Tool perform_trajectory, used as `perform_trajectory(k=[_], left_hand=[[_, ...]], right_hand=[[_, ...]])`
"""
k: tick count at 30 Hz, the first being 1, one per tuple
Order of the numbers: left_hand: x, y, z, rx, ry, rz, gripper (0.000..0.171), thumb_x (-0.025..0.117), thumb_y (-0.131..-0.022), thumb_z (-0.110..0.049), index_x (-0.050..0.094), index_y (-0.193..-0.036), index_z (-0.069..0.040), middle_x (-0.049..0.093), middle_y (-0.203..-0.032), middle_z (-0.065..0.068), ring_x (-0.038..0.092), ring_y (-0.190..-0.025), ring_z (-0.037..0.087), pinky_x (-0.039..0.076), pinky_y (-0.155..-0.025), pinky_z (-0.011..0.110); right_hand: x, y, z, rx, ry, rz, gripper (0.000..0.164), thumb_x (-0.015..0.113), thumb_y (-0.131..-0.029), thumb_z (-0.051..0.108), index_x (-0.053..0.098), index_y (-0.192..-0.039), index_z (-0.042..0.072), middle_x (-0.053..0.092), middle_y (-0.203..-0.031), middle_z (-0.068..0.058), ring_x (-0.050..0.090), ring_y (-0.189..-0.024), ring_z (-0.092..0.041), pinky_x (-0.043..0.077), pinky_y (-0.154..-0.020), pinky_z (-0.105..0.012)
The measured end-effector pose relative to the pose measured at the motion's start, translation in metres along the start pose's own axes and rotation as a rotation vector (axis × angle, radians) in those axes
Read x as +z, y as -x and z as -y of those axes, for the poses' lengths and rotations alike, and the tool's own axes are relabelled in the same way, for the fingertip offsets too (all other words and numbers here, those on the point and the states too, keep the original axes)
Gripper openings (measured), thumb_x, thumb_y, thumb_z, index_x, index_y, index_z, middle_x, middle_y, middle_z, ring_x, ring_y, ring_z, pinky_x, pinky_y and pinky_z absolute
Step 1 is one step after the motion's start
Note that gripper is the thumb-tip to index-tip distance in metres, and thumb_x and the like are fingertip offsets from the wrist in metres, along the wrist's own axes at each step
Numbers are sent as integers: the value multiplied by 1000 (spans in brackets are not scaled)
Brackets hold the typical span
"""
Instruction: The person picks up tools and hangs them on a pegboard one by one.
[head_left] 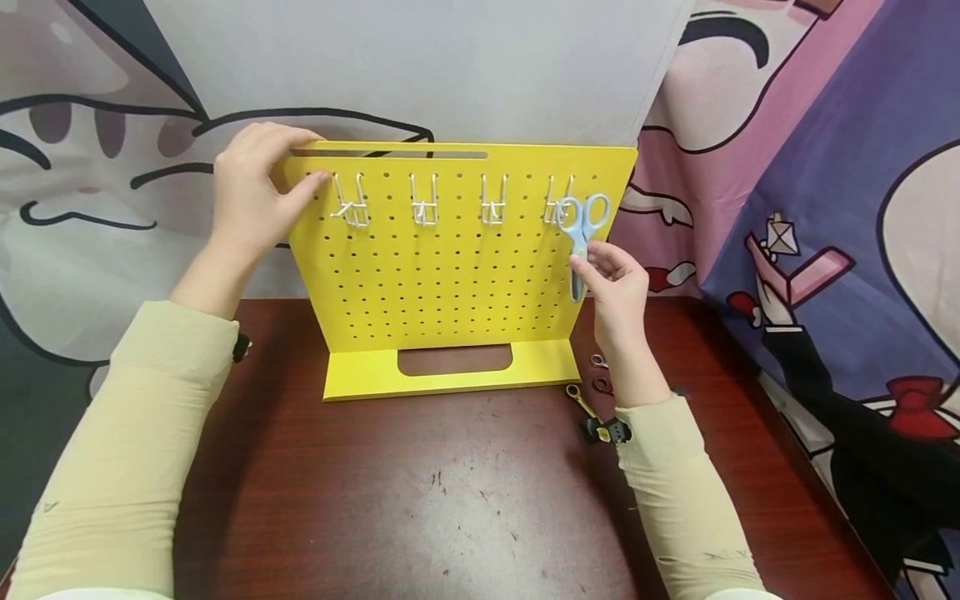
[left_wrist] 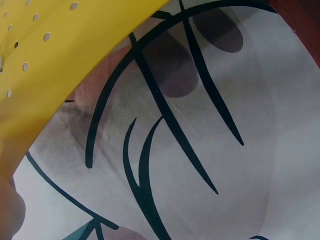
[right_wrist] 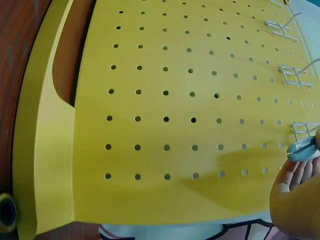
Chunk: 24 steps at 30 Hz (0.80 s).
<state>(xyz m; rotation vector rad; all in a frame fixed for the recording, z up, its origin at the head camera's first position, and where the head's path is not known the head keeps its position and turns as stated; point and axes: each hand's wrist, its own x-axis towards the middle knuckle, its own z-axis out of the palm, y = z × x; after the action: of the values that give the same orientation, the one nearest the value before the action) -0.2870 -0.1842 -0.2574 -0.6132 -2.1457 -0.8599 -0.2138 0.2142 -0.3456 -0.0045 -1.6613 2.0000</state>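
A yellow pegboard (head_left: 450, 287) stands upright on the table, with several white wire hooks (head_left: 423, 212) in a row near its top. My left hand (head_left: 255, 187) grips its upper left corner, thumb across the front face. In the left wrist view only a bit of that hand (left_wrist: 11, 212) shows beside the board's edge. My right hand (head_left: 622, 296) pinches light-blue scissors (head_left: 579, 237) by the blades, handles up. One finger loop overlaps the rightmost hook (head_left: 552, 212). The right wrist view shows the blade end of the scissors (right_wrist: 301, 149) in front of the board.
A yellow ring-ended wrench (head_left: 579, 398) lies by the board's right foot, beside a red ring end (head_left: 602, 384) and a silver one (head_left: 598, 361), partly behind my right forearm. Printed cartoon cloth (head_left: 795, 208) hangs behind and at the right of the dark red table (head_left: 390, 500).
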Motion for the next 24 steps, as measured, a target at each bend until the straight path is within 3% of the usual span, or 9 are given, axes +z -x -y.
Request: perform_trajectory(k=[16,24], left_hand=[[-1,0,-1,0,-10,4,32,79,-93,-5,74,-124,1,75,-120,22,64,-117,37,44,-106,39],[-1,0,-2,-10,-5,3,33,79,-93,-5,74,-125,0,75,-121,22,63,-119,36,44,-106,38]], right_hand=[[23,-1,-21,76,25,-87,31,78,-88,-9,74,-84,21,72,-73,14,64,-72,0,53,-72,-15],[31,-3,-23,67,120,-93,14,80,-88,-5,74,-98,2,69,-75,17,64,-76,0,54,-75,-14]])
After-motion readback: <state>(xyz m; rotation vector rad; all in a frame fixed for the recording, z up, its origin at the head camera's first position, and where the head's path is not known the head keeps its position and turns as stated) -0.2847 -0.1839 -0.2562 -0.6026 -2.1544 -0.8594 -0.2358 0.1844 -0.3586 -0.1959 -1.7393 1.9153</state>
